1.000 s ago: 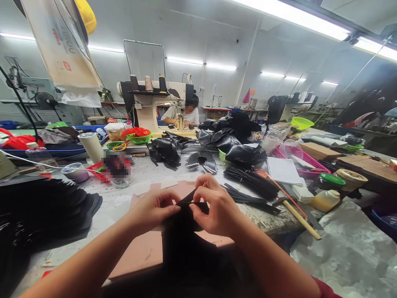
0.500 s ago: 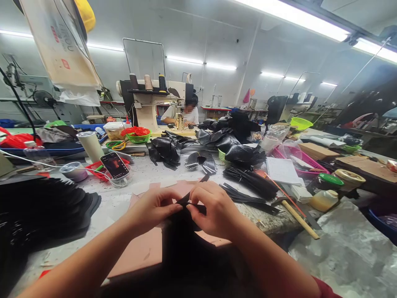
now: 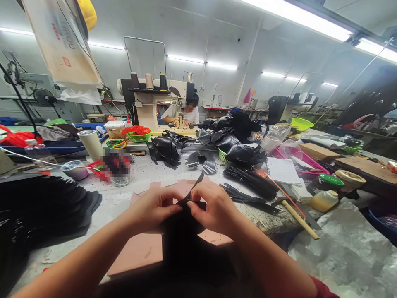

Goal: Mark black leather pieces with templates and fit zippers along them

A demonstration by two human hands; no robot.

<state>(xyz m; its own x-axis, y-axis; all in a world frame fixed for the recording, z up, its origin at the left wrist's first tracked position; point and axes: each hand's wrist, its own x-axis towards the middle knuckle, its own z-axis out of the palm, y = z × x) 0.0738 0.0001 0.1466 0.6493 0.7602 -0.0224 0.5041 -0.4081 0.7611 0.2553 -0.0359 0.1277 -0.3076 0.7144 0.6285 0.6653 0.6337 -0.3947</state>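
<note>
My left hand (image 3: 156, 205) is closed in a pinch, thumb against forefinger, on a narrow black strip (image 3: 196, 183). Beside it, my right hand (image 3: 213, 203) pinches the same dark work a little to the right, its fingertips almost meeting the left ones. One end of the strip sticks up at a slant between the hands. Below them hangs a dark black piece (image 3: 181, 231), leather or fabric, its lower part lost in shadow. Under the hands lies a pink board (image 3: 141, 252). Exactly how strip and piece meet is hidden by the fingers.
Stacked black cut pieces (image 3: 56, 211) lie left. Bundled black strips (image 3: 249, 180) and a wooden-handled hammer (image 3: 300, 219) are right. Black leather parts (image 3: 169, 147) sit ahead, before a sewing machine (image 3: 145, 107) where another person (image 3: 194, 114) works. A pink basket (image 3: 313, 165) stands at right.
The strip's free end stands out longer and more upright between my hands. Both hands keep nearly the same place, with the right fingers shifted slightly.
</note>
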